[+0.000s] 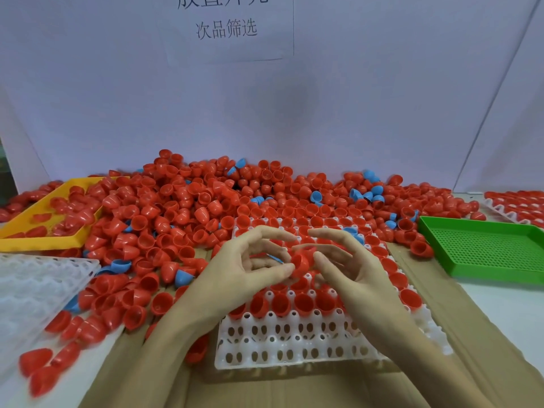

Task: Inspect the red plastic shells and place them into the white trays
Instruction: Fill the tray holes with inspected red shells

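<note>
head cam | looks forward-down | close over white tray (294,351) | single view

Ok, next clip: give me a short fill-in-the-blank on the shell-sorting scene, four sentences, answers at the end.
1. Both hands, the left hand and the right hand, hold one ____ shell between them.
2. The hands are above the white tray, whose nearest rows are ____.
3. The perforated tray at the right is ____ in colour.
4. Mixed into the red pile are a few shells of ____ colour.

Answers: red; empty; green; blue
</note>
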A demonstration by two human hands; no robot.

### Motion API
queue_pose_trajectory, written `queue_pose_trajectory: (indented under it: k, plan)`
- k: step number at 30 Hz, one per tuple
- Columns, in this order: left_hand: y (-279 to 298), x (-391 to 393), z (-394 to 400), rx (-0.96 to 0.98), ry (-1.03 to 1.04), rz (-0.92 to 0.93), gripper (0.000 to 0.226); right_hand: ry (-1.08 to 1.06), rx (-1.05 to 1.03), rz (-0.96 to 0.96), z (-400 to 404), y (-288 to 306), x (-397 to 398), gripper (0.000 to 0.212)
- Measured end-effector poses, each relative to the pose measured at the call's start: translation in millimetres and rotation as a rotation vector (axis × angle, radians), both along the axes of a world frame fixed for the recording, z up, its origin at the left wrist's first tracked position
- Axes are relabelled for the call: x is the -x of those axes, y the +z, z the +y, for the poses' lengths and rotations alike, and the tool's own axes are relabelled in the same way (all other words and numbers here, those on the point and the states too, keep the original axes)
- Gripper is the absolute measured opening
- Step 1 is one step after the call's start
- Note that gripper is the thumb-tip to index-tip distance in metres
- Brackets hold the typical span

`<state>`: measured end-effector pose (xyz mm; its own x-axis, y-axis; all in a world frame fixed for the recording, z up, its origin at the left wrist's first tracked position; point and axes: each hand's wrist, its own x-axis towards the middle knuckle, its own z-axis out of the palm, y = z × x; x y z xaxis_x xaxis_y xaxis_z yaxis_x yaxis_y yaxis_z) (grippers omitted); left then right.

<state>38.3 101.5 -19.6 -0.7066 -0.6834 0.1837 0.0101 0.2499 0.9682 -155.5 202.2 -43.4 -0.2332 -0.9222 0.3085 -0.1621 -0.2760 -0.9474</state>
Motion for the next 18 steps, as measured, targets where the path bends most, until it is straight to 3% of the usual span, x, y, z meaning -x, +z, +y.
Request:
queue_pose_trajectory:
  k: [5, 11, 18]
  plan:
    - [0, -7, 2, 0.144, 0.002, -0.165, 0.015, 0.045, -0.016, 0.088, -1, -2, -3, 0.030]
    - [11, -45, -4, 0.733, 0.159, -0.379, 0.021, 0.038, -0.008, 0.183, -2, -7, -5, 0.021]
    - [9, -63, -7, 0.548, 0.014, -0.608, 0.012, -0.005, 0.022, 0.241, -3, -8, 2, 0.032]
